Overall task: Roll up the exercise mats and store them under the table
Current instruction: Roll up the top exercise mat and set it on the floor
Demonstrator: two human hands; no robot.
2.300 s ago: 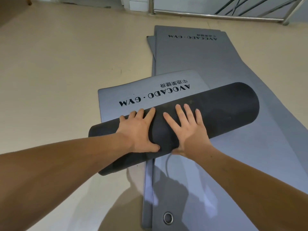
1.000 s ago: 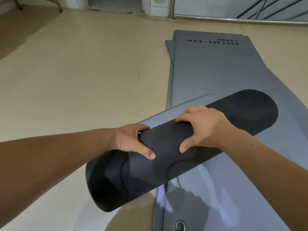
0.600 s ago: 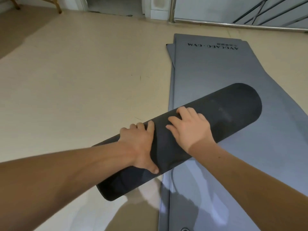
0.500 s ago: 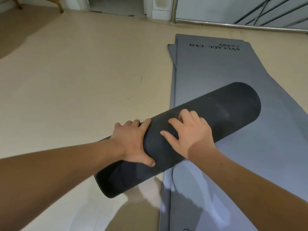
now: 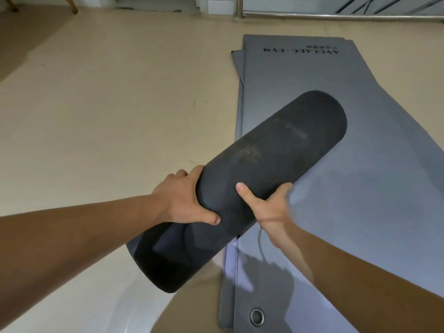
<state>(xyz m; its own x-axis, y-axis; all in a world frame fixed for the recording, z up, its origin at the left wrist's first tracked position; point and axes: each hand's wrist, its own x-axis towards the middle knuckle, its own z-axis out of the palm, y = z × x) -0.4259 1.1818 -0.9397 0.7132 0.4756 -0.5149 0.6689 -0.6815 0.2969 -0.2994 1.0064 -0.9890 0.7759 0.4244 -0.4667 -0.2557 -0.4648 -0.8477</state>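
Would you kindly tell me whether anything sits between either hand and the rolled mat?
Nothing visible does: the left hand and right hand both hold the rolled mat directly, partly over the flat mats. No table shows in view, so the way there cannot be judged.

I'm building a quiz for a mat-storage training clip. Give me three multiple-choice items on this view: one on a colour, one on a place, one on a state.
1. What colour is the outside of the rolled mat?
A) red
B) beige
C) black

2. Where is the metal eyelet?
A) on the rolled mat
B) in the near corner of the flat grey mats
C) on the bare floor

3. How is the rolled mat held?
A) by one hand alone
B) by both hands
C) by neither hand

Answers:
1 C: its whole outer face is black.
2 B: the ring sits in the grey sheet nearest the camera.
3 B: the left hand and the right hand each grip it, thumbs on top.
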